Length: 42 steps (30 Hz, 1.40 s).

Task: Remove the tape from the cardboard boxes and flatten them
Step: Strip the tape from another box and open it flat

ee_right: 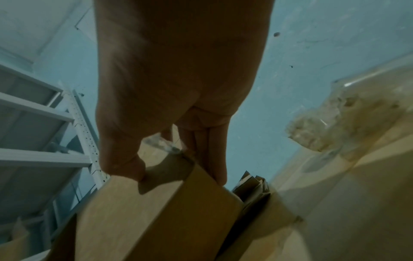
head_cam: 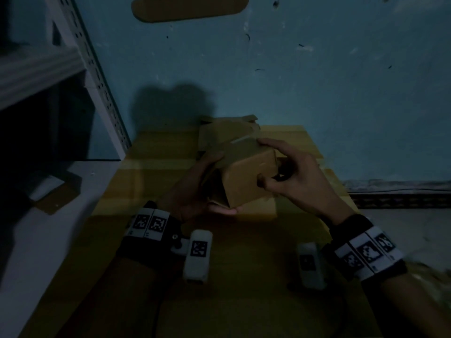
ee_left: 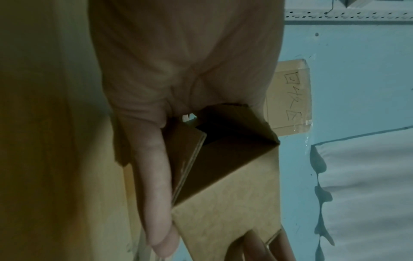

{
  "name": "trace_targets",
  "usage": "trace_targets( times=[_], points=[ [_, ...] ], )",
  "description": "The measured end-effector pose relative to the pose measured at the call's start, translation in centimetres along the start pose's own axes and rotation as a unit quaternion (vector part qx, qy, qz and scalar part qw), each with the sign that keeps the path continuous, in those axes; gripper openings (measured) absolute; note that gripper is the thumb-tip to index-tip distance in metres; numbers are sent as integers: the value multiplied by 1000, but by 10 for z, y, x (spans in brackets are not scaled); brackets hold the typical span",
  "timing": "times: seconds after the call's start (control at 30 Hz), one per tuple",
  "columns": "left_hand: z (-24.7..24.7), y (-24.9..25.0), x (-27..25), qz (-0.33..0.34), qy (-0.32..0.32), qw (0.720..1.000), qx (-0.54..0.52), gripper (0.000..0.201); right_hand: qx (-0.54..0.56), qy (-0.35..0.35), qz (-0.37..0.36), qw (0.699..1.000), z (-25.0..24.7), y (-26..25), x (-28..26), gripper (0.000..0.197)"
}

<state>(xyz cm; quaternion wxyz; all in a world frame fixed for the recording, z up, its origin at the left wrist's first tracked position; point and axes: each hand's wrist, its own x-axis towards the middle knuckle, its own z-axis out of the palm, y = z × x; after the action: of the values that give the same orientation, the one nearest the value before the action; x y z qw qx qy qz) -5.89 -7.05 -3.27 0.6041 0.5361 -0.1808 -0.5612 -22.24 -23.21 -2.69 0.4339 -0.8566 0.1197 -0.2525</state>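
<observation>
Small cardboard box (head_cam: pixel 246 176): held above the surface (head_cam: pixel 151 191), between both hands. Left hand (head_cam: pixel 195 189) cups its underside and open end. Right hand (head_cam: pixel 292 176) grips its right side, thumb on the front face.

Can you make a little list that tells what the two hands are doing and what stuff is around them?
held thing: small cardboard box, lifted above the table
left hand: holds the box from below and the left side
right hand: grips the box's right end, thumb on the front face
tape: clear strip by the right fingertips, on the box's edge
box end: open at the left hand's side
behind: more cardboard pieces
surface: yellow-brown table
left of the table: metal shelf rack
</observation>
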Motion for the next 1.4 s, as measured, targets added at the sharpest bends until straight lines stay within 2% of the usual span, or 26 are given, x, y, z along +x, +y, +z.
trace_targets(
  times=[0.3, 0.67, 0.73, 0.9, 0.97, 1.07, 1.13, 1.2, 1.27, 1.4],
  points=[
    [0, -3, 1, -14, -14, 1000, 6, 63, -58, 11, 4, 998, 3, 2, 1, 71],
    [0, -3, -1, -13, -24, 1000, 5, 52, -108, 0, 11, 994, 6, 0, 0, 74],
    [1, -3, -1, -8, -20, 1000, 0, 49, -91, 4, 18, 996, 7, -1, -1, 74],
    [1, -2, -2, -12, -20, 1000, -13, 57, -23, -15, 48, 998, 2, -3, -2, 63],
    [3, -2, -1, -7, -19, 1000, -17, 56, 0, -15, 51, 999, 2, -2, -1, 66],
    [4, -2, -1, 8, -5, 1000, -18, 52, 4, 38, 38, 999, 2, -1, -1, 80],
    [5, -2, -1, 15, 5, 1000, -17, 48, -59, 110, 16, 992, 1, -3, 0, 84],
    [5, -2, -1, 18, 13, 1000, -21, 45, -140, 173, -19, 975, 0, -4, 0, 80],
    [6, -1, -1, 22, 20, 999, -19, 42, -183, 200, -59, 961, 0, 0, 2, 70],
    [7, 1, -3, 20, 24, 999, -17, 41, -97, 127, -92, 983, 4, 9, 5, 36]
  ],
)
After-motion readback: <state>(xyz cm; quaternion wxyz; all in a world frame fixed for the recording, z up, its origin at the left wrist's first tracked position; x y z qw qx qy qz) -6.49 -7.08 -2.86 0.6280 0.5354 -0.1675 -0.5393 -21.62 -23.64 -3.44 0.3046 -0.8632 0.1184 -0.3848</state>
